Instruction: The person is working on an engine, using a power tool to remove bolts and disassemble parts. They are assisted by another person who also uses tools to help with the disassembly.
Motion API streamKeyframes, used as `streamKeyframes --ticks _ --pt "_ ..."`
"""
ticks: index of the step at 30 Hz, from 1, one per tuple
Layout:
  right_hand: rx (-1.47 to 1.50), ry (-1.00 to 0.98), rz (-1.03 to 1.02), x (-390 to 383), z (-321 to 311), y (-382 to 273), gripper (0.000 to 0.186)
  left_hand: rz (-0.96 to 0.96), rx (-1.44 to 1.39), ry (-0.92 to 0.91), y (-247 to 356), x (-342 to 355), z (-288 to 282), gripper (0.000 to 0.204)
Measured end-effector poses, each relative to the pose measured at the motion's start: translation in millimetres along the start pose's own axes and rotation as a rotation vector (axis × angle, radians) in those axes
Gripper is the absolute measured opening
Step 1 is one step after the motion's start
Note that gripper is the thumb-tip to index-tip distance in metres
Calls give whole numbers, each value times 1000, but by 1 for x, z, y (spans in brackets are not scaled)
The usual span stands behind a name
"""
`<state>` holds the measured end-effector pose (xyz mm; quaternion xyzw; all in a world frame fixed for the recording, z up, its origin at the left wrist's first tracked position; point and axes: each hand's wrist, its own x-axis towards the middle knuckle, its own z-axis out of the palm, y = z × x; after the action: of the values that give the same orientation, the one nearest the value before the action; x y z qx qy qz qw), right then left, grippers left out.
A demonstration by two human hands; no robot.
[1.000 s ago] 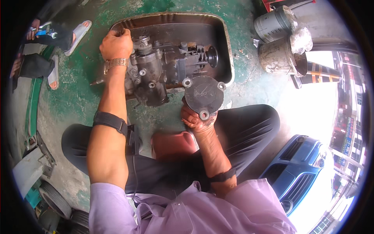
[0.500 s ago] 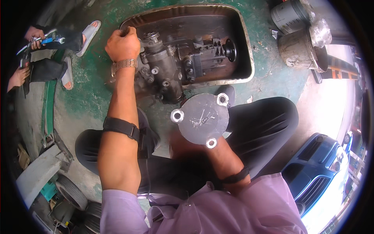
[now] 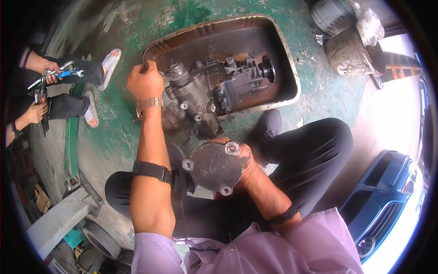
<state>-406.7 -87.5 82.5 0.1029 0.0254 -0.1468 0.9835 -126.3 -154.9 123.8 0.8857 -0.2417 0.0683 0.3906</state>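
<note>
Left hand [image 3: 145, 81] at 10 o'clock of the grey pump assembly [image 3: 214, 93], fingers curled and clamped on its upper-left end. Right hand [image 3: 246, 162] cupped under the round metal cover [image 3: 214, 166], gripping it from behind, flat face up, 3 bolt ears showing. Cover off the pump and carried at 6 o'clock of it, above the lap. Pump lying tilted across the lower-left rim of the rusty oil pan [image 3: 292, 77] on the green floor. Judged from this: removal of the cover done, rest of the pump not yet stripped, several fittings and bolts left in place. Against the frame 0.5 s back: cover raised nearer to the camera and shifted a little toward 7 o'clock; left grip unchanged. At 9 o'clock, another person's hands [image 3: 48, 73] on a blue tool. At 1 o'clock, 2 dirty buckets [image 3: 351, 50].
</note>
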Motion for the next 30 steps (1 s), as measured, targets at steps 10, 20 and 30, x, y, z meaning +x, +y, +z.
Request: streamKeyframes --ticks 10,20,30 --pt "-263 71 42 12 12 0 59 33 20 33 -1 -1 0 28" --pt "-259 60 72 18 26 -2 52 38 -54 73 1 -6 0 23" --pt "-245 103 110 16 21 -1 57 47 -94 57 -7 -3 4 23"
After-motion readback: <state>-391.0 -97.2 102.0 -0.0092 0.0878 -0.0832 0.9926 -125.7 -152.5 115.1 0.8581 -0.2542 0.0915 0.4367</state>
